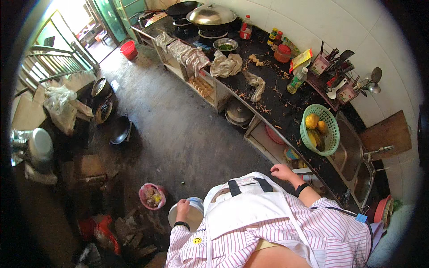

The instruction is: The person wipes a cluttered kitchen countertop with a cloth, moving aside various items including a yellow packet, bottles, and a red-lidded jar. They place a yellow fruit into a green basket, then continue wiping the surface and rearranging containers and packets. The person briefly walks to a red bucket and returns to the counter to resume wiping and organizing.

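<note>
My left hand (183,208) hangs at my left side above a pale round bucket (193,219); whether its curled fingers hold anything is not visible. Near the edge of the black countertop (278,112) is my right hand (281,172), fingers curled, with nothing plainly seen in it. Between them spreads a white apron (246,209) over a striped shirt. A green plastic basket (336,134) of yellow and dark produce stands on the counter beside the steel sink (347,152). Crumpled cloths (226,64), ginger (256,60) and a metal bowl of greens (226,45) lie farther along.
A lidded wok (211,16) and another wok (182,9) sit on the stove end. Bottles, a utensil rack (323,87) and a wooden cutting board (387,135) line the wall. On the floor are a scrap bin (152,196), a red bucket (128,50) and a black wok (120,130).
</note>
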Available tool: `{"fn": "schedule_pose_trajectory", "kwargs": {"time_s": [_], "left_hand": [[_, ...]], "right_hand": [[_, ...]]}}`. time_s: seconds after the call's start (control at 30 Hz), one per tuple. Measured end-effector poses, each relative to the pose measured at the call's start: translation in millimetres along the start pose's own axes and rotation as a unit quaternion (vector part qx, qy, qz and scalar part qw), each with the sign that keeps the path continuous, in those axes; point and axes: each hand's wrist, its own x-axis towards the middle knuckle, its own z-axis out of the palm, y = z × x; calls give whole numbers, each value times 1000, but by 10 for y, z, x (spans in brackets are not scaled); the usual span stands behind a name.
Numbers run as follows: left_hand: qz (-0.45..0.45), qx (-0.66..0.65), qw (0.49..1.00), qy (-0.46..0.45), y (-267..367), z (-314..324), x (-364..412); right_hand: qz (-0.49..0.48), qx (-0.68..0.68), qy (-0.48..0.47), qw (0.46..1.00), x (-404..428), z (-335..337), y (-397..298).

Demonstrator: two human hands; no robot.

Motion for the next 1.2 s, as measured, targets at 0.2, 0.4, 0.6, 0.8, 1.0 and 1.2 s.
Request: {"fn": "schedule_pose_trajectory", "kwargs": {"time_s": [0.2, 0.4, 0.6, 0.8, 1.0, 1.2], "left_hand": [[-16, -24, 997, -72, -354, 290, 623], [49, 149, 975, -158, -73, 542, 1354], [64, 99, 986, -119, 997, 128, 2092], [28, -162, 980, -107, 2339, -408, 2408], [29, -155, 969, -190, 3891, -820, 2843], [120, -29, 965, -233, 4825, -882, 3902]], "right_hand": [[-85, 82, 82, 990, 632, -569, -957], [-118, 1, 246, 962, 1801, -1550, -1791], [-46, -141, 252, 956, 2812, -2359, -2234], [1, -133, 271, 953, 3530, -2804, -2349], [84, -136, 314, 936, 4258, -3149, -2390], [130, -134, 340, 922, 4545, -3112, -2411]]}}
